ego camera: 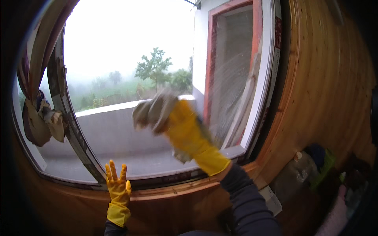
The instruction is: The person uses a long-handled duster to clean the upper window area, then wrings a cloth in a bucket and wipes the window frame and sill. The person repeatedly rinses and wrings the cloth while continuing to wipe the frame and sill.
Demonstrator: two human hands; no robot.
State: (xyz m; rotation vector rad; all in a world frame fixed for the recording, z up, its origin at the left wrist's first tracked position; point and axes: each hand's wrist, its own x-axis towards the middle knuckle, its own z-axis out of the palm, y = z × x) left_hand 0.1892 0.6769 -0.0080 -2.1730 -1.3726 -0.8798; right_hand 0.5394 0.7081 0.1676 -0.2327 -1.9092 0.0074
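My right hand (186, 129), in a yellow rubber glove, grips a bunched grey cloth (155, 110) in front of the window glass (118, 135); hand and cloth are blurred. Streaks show on the glass to the right, before a red-framed opening (210, 59). My left hand (117, 188), in a matching glove, has its fingers apart and holds nothing. It is at the lower window frame, near the wooden sill (177, 190); whether it touches the frame I cannot tell.
A knotted curtain (37, 121) hangs at the left beside the dark window upright (73, 126). Wood panelling (324, 88) covers the right wall. A large clear plastic bottle (295, 174), a white container (271, 200) and a pink cloth (335, 215) lie low at the right.
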